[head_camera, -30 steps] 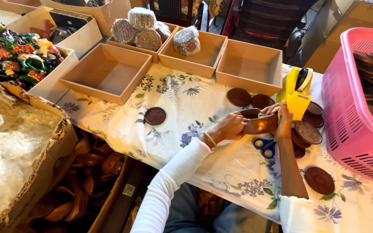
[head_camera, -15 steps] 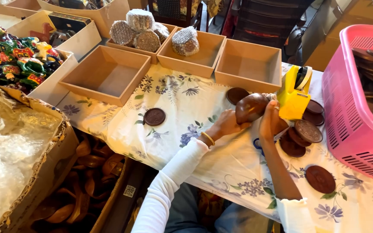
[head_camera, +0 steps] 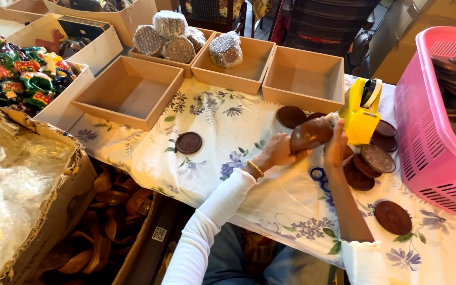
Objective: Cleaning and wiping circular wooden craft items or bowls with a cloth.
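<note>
Hands both grip: my left hand (head_camera: 276,152) clasps the brown stack of discs (head_camera: 311,133), right hand (head_camera: 336,145) steadying; I'd keep edges flush beside the yellow dispenser (head_camera: 361,112)

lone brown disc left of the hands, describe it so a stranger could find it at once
Start at the floral cloth over the table, below the row of open boxes. Just in front of the nearest empty box lies the disc, flat and dark brown. Unlike the disc pile by the yellow dispenser, it lies alone, touching nothing.
</note>
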